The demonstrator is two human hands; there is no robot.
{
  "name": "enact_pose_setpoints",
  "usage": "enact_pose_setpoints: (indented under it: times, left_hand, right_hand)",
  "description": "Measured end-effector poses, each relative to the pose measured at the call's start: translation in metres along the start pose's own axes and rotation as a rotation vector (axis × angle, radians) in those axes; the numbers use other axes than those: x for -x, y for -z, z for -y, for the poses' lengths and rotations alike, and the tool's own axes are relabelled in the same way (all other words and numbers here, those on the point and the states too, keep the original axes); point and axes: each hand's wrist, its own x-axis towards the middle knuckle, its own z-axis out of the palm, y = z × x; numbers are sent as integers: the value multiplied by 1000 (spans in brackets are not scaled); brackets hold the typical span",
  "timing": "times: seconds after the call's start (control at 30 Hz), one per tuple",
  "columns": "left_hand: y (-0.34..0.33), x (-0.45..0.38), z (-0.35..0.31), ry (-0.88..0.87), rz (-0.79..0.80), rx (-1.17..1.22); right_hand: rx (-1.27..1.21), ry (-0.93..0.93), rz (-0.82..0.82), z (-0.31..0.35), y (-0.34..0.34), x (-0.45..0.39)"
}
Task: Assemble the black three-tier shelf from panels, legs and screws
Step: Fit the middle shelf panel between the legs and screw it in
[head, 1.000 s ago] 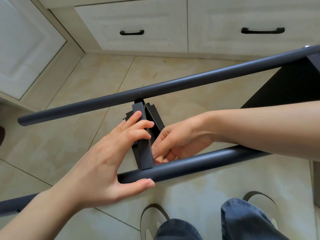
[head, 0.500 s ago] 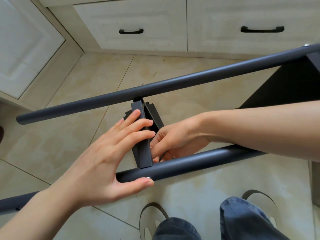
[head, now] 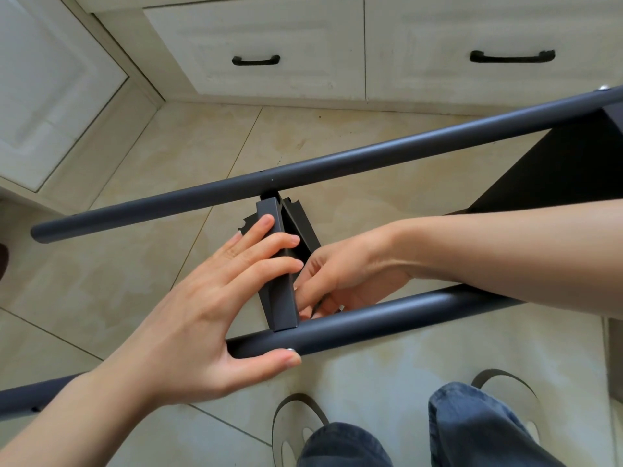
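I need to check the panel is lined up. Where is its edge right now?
In the head view, centre frame, the panel edge spans between the far leg and near leg, with the left hand pressing it.

Two long dark legs, the far leg and the near leg, cross the floor side by side. The gap between them is blocked in the middle by an upright panel, with the left hand and right hand on either side of it. To the left of the left hand the gap is open. A dark panel fills the gap at far right. Cabinets wall off the back.
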Motion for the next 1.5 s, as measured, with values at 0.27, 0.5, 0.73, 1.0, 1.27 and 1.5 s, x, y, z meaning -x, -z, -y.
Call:
enact_pose_setpoints:
  times: [0.27,0.5,0.73,1.0,1.27,1.5]
  left_hand:
    - [1,-2,1,-3,-1,3]
    - [0,-2,1,-4,-1,7]
    - [0,-1,1,0,-1,17]
    - [0,0,0,0,-1,8]
    - [-1,0,1,-2,1,4]
    - [-1,0,0,1,-4,10]
  right_hand:
    - [8,-24,-1,2,5,3]
    - [-20,-7,19,1,4,0]
    - [-8,-32,5,1,5,1]
    - [-12,-18,32,1,4,2]
    - [56,-44,10,-1,3,-1]
    - [33,-38,52,1,5,3]
